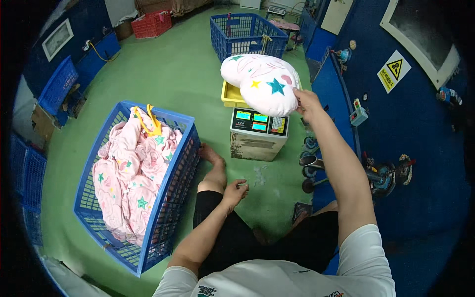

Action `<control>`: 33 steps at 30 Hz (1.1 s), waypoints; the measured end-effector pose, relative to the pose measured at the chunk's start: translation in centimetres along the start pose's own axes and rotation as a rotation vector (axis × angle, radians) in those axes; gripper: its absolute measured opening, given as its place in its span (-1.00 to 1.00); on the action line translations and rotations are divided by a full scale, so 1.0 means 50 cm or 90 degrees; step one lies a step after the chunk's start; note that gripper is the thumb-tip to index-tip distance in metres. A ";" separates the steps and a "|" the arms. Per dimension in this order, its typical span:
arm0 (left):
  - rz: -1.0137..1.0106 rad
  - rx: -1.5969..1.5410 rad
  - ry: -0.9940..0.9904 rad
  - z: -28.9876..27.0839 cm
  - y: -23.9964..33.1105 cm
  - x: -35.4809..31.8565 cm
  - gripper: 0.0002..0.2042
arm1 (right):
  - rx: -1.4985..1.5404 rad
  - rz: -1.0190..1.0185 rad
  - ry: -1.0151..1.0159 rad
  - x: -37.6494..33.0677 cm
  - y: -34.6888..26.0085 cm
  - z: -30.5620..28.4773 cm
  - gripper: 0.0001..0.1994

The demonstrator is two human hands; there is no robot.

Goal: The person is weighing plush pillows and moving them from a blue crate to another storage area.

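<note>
One pale cushion (262, 74) extends leftward from the right hand (308, 104) pinching its edge, long axis crosswise over a yellow tray (229, 95); the farther left hand (234, 195), loosely curled, looks empty.

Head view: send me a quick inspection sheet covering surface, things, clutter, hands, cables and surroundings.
Surface: green floor, pale patch in front of the scale.
Things: pillow above the yellow tray, contact unclear; pink fabric in the blue basket.
Clutter: red crate and blue crate at the back.
Hands: right hand grips the pillow's right edge; left hand looks empty, fingers loosely bent.
Cables: yellow cord at far left.
Surroundings: warning sign on the blue wall, right.
</note>
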State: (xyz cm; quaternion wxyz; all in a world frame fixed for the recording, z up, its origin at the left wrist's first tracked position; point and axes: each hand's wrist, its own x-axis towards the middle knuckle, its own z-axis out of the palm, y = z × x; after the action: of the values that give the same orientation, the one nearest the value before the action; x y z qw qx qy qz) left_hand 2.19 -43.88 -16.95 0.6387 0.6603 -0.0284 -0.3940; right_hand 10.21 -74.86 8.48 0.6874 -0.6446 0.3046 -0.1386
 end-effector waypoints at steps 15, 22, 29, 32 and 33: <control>0.370 -0.264 0.082 -0.065 0.458 0.040 -0.62 | -0.010 -0.216 -0.088 -0.209 -0.015 0.142 -0.62; 0.541 -0.001 0.341 -0.195 0.372 -0.253 -0.78 | -0.068 -0.238 -0.340 -0.422 0.087 0.132 -0.76; 0.408 0.481 0.230 -0.257 0.236 -0.317 -0.43 | -0.077 -0.388 -0.493 -0.584 0.369 0.153 -0.76; 0.388 0.550 0.213 -0.259 0.180 -0.290 -0.30 | -0.374 -0.491 -0.401 -0.553 0.401 0.178 -0.60; 0.376 0.557 0.209 -0.252 0.173 -0.296 -0.29 | -0.472 -0.519 -0.366 -0.554 0.415 0.180 -0.54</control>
State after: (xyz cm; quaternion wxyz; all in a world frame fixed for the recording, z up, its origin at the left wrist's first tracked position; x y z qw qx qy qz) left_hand 3.04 -27.13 -3.90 0.3840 0.8809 -0.2737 -0.0417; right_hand -10.10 -48.77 -5.17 0.3641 -0.9164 -0.1355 -0.0961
